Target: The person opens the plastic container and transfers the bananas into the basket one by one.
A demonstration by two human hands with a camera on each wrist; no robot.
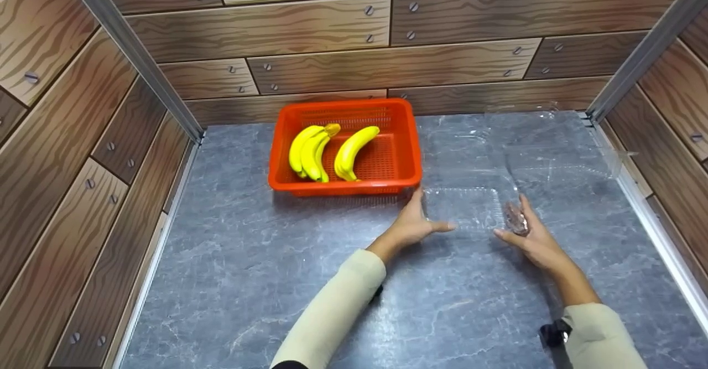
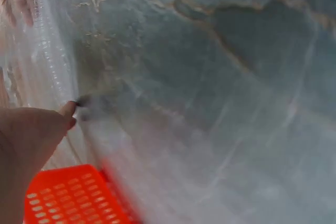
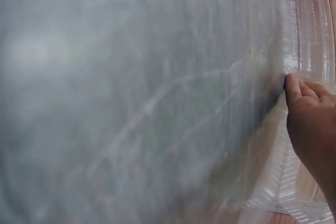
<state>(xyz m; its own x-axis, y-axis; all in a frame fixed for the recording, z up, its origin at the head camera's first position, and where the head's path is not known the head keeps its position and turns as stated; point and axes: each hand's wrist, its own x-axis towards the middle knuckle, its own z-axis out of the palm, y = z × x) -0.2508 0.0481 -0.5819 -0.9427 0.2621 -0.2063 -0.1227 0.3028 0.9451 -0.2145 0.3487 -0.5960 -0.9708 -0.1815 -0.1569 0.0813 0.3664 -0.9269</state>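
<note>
Both hands hold a clear plastic container (image 1: 464,206) by its near part, one hand at each side. My left hand (image 1: 412,222) grips its left side, thumb along the front, close to the basket's near right corner. On the right side, my right hand (image 1: 534,239) has its thumb in front and fingers behind the wall. Ribbed clear walls (image 3: 302,30) show beside the right hand in the right wrist view. More clear plastic (image 1: 553,164) spreads behind the hands; whether it is the same piece I cannot tell.
An orange-red plastic basket (image 1: 345,185) stands at the back, left of the clear plastic. Inside lie a bunch of yellow bananas (image 1: 310,150) and, to its right, more banana (image 1: 354,150). Wood-patterned walls (image 1: 321,26) enclose the grey marbled table (image 1: 232,280) at the back and sides.
</note>
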